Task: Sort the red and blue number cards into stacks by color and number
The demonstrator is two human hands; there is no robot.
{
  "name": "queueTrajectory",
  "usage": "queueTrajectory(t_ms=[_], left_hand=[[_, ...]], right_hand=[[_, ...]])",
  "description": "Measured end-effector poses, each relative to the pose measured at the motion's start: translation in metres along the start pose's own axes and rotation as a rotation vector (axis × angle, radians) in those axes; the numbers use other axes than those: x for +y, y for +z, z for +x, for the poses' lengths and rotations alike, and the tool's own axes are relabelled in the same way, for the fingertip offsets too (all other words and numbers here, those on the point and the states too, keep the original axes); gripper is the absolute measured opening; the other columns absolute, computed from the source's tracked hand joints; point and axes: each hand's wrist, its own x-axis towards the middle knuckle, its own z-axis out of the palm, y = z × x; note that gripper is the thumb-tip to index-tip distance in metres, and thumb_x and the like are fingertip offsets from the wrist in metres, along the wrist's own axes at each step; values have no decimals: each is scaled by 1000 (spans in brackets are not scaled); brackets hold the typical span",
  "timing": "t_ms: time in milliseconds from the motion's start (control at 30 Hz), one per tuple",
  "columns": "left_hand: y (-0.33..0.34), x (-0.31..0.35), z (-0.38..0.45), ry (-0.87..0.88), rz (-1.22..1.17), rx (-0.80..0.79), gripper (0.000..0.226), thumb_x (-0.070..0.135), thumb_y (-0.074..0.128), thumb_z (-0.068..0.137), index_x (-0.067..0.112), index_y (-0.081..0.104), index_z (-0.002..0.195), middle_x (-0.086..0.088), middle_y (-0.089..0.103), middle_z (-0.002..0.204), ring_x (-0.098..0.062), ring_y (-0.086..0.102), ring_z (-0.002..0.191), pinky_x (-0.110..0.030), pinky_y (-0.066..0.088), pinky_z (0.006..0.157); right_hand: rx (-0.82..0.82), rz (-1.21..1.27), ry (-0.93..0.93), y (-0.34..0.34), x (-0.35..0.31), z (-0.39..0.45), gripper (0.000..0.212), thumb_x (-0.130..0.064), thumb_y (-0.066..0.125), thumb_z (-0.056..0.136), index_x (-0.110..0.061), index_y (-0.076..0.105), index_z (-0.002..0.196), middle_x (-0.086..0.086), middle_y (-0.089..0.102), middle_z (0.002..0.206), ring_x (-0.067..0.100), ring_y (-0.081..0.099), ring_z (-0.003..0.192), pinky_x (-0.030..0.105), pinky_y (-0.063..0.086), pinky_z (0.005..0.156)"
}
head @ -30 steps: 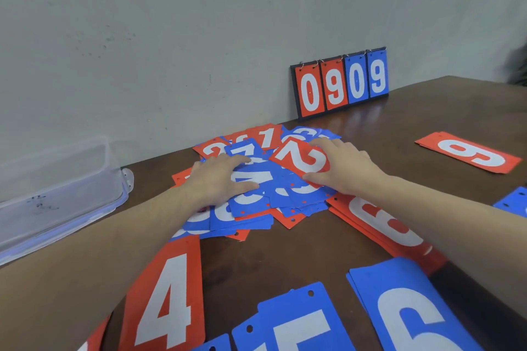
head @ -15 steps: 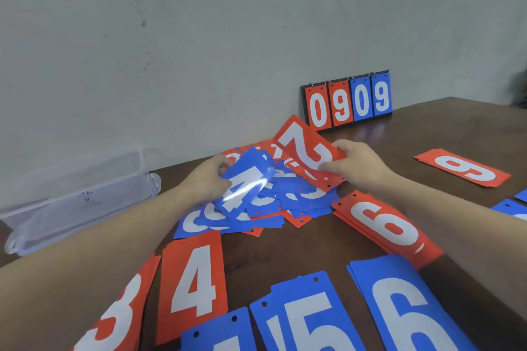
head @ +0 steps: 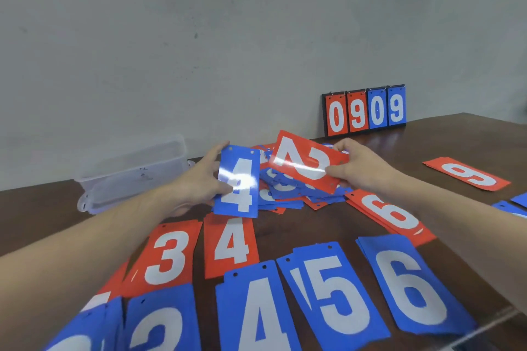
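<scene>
My left hand (head: 199, 182) grips a blue 4 card (head: 238, 182), held upright above the table. My right hand (head: 359, 168) pinches a red 2 card (head: 306, 162) by its right end, lifted and tilted over the mixed pile (head: 288, 194) of red and blue cards. Sorted cards lie nearer to me: red 3 (head: 168, 259), red 4 (head: 232, 245), red 6 (head: 390, 214), blue 2 (head: 159, 325), blue 4 stack (head: 256, 313), blue 5 (head: 333, 291), blue 6 (head: 410, 285). A red 9 (head: 467, 174) lies at the right.
A clear plastic box (head: 134, 171) stands at the back left by the wall. A small flip scoreboard (head: 365, 111) reading 0909 leans against the wall. More blue cards (head: 513, 205) poke in at the right edge. The brown table (head: 313, 225) shows between the rows.
Both hands lifted their cards off the pile. The blue 4 turned upright in my left hand, and the red 2 rose higher in my right. The camera tilted down, showing more sorted cards.
</scene>
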Motion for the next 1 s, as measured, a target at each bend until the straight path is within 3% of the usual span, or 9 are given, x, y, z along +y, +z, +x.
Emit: queueTrajectory(t_ms=[67, 167, 300, 367, 500, 667, 733, 833, 1000], left_hand=[[-6, -3, -10, 3, -42, 31, 100, -12, 60, 89, 47, 13, 155, 9, 64, 121, -19, 71, 100, -44, 62, 69], [-18, -7, -24, 4, -83, 76, 104, -11, 62, 89, 52, 10, 153, 6, 64, 125, -20, 70, 104, -44, 61, 67], [-32, -11, -43, 28, -122, 140, 99, -13, 61, 88, 53, 17, 149, 4, 64, 128, -22, 72, 101, -46, 62, 67], [-39, -14, -51, 33, -148, 172, 101, -13, 60, 89, 52, 14, 151, 3, 66, 125, -21, 73, 97, -45, 62, 67], [-54, -22, -68, 33, -150, 218, 102, -11, 62, 90, 54, 13, 151, -1, 67, 124, -28, 72, 101, -53, 60, 79], [-70, -30, -90, 15, -152, 252, 92, -11, 64, 88, 49, 24, 147, -2, 65, 126, -26, 73, 99, -54, 61, 78], [-77, -34, -98, 7, -151, 262, 97, -10, 64, 89, 52, 19, 148, 1, 65, 127, -27, 72, 102, -56, 60, 79], [-89, -41, -112, -11, -151, 262, 102, -8, 65, 90, 58, 14, 148, 6, 64, 128, -27, 72, 102, -56, 60, 78], [-108, -51, -133, -31, -201, 304, 91, -10, 64, 89, 53, 27, 142, 3, 65, 127, -24, 73, 99, -49, 61, 71]], right_hand=[[13, 91, -31, 2, -7, -8, 19, -15, 69, 92, -16, 61, 109, -7, 71, 73, -1, 63, 50, 10, 43, 45], [37, 201, -34, 6, -17, -18, 16, -27, 66, 96, -24, 66, 111, -3, 74, 88, -1, 66, 55, 10, 44, 45], [-56, 250, -37, 12, -23, -26, 19, -30, 56, 102, -25, 63, 119, 3, 68, 67, 13, 58, 51, 24, 47, 53], [-117, 231, -55, 16, -26, -30, 18, -28, 54, 103, -26, 62, 119, 4, 67, 67, 14, 58, 54, 27, 49, 57], [-126, 180, -70, 29, -34, -29, 28, -16, 63, 96, -22, 57, 123, 1, 69, 72, 13, 57, 54, 24, 48, 55], [-155, 230, -38, 46, -46, -30, 24, -14, 69, 92, -19, 60, 114, 0, 67, 73, 9, 49, 52, 23, 40, 54], [-159, 211, -50, 56, -50, -29, 18, -20, 70, 92, -24, 64, 109, -1, 73, 89, 7, 58, 61, 24, 47, 62], [-206, 199, -50, 70, -55, -26, 19, -25, 67, 96, -28, 63, 114, 2, 75, 104, 16, 72, 91, 33, 59, 78], [-311, 223, 0, 98, -70, -28, 26, -27, 59, 100, -31, 54, 126, 7, 73, 106, 22, 74, 91, 36, 62, 70]])
